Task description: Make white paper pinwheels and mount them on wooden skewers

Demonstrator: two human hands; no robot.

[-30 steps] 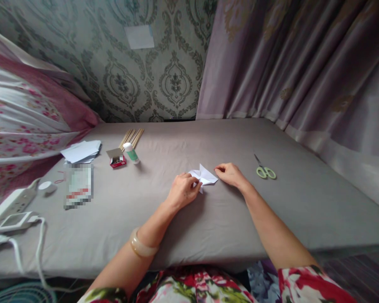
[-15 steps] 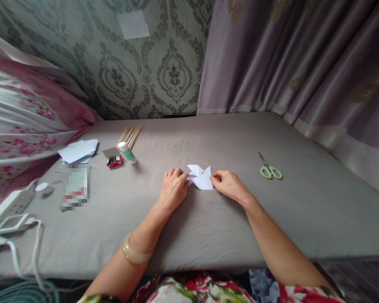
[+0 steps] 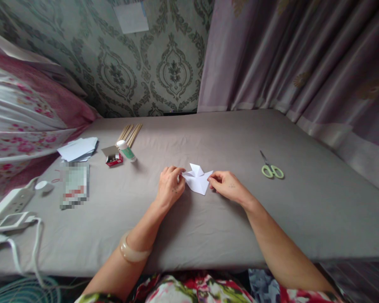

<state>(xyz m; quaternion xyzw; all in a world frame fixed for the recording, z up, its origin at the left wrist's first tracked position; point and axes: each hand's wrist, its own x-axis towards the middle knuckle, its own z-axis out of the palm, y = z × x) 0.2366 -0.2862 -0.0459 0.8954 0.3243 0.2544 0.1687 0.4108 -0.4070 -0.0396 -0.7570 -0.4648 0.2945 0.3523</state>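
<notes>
Between my hands is a white paper (image 3: 198, 184) with cut, folded flaps, one of them standing up at its far side. The fingers of my left hand (image 3: 171, 184) pinch its left tip. At the right corner, my right hand (image 3: 225, 184) grips the paper between thumb and fingers. Green-handled scissors (image 3: 272, 171) lie to the right, apart from both hands, points facing away. Left of my hands a white and green glue stick (image 3: 126, 151) stands beside a small open red box (image 3: 114, 159) of little items.
Several thin wooden sticks (image 3: 133, 134) lie behind the glue stick. A stack of white paper sheets (image 3: 78, 149) and a blurred packet (image 3: 76, 185) are on the left. A white power strip (image 3: 12, 207) with cables sits at the left edge of the grey-covered bed (image 3: 303, 219).
The paper has turned and shifted slightly left between my hands, its near corner now pointing more toward me. My left hand has moved a little left; both hands keep hold.
</notes>
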